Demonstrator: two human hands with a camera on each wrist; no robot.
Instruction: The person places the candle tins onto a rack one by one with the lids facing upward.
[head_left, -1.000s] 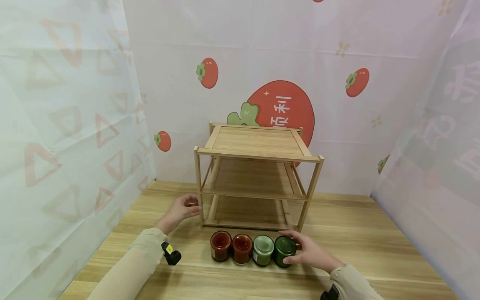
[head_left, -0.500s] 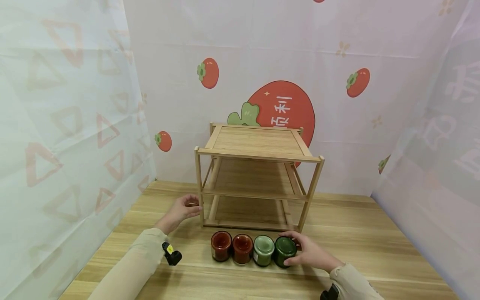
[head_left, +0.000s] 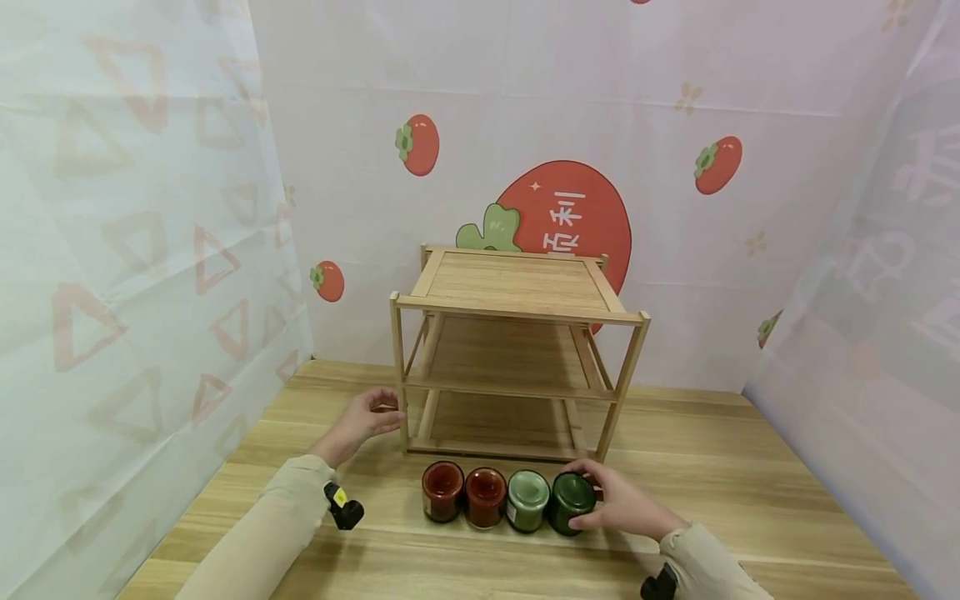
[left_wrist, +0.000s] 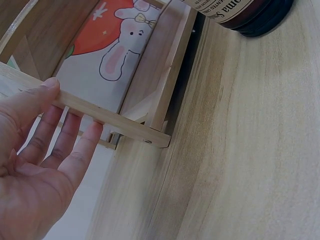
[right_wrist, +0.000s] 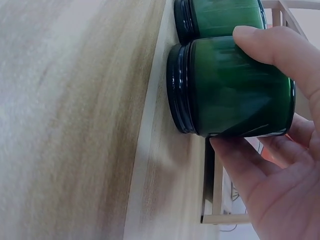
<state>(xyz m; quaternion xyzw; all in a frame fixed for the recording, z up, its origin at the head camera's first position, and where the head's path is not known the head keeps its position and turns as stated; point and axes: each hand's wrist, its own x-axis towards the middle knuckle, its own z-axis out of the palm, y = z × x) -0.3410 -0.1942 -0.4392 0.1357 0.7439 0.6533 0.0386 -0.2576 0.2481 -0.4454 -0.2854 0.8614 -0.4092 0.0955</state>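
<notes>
1. I have the dark green jar (head_left: 567, 500) on the table, just in front of the wooden rack (head_left: 517, 283), near its right front corner. It stands upside down, dark lid end lowest.
2. The right hand (head_left: 618, 502) grips that jar, thumb on the near side and fingers on the far side. The glass looks smooth, so I judge that a loose pinch could let it slip or twist during a lift.
3. Beside it, before the rack's front edge, stands the light green jar (head_left: 528, 498), touching or nearly so; I can't tell which. A sideways drag could knock the two together.
4. Farther left along the rack's front are the inner red jar (head_left: 485, 497) and the outer red jar (head_left: 442, 492). A hard bump might travel down the row to them.
5. At the rack's left front corner, the left hand (head_left: 367, 423) pinches the front post (left_wrist: 127, 127) between thumb and fingertips. The frame looks light to me; a tug there could shift it.
6. Under the rack and jars lies the wooden table (head_left: 450, 567).
</notes>
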